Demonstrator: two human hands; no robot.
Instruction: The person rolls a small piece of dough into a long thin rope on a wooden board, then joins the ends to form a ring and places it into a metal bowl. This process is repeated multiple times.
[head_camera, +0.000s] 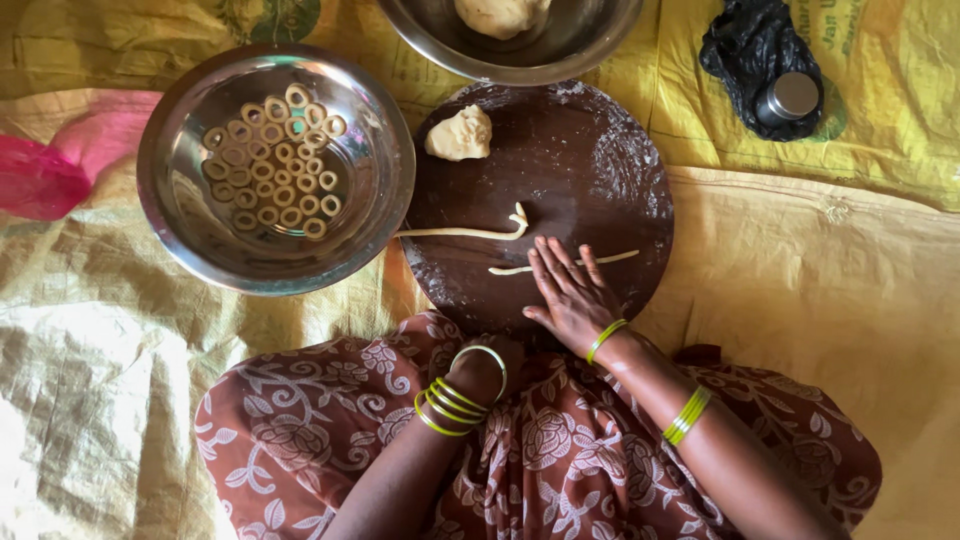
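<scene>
Here the board (560, 160), round and dark with flour dusted on it, sits in front of the person's lap. The right hand (572, 295) lies flat on its near part, fingers spread wide and pressed on a thin dough rope (610, 260) that pokes out on both sides of the hand. The left hand (480, 368) is at the board's near edge, curled and mostly hidden against the printed cloth, so I cannot tell what it holds, if anything. A second rope (465, 232), longer and with a small curl at one end, lies just beyond the first and reaches off the board's left edge. A lump (459, 134) of dough waits on the far part of the board. Left of the board a steel bowl (180, 230) holds many finished rings (272, 160). Beyond the board, another bowl (560, 55) holds a larger ball (500, 15). By the look of it a good batch is shaped, with two ropes and plenty of dough left to work
</scene>
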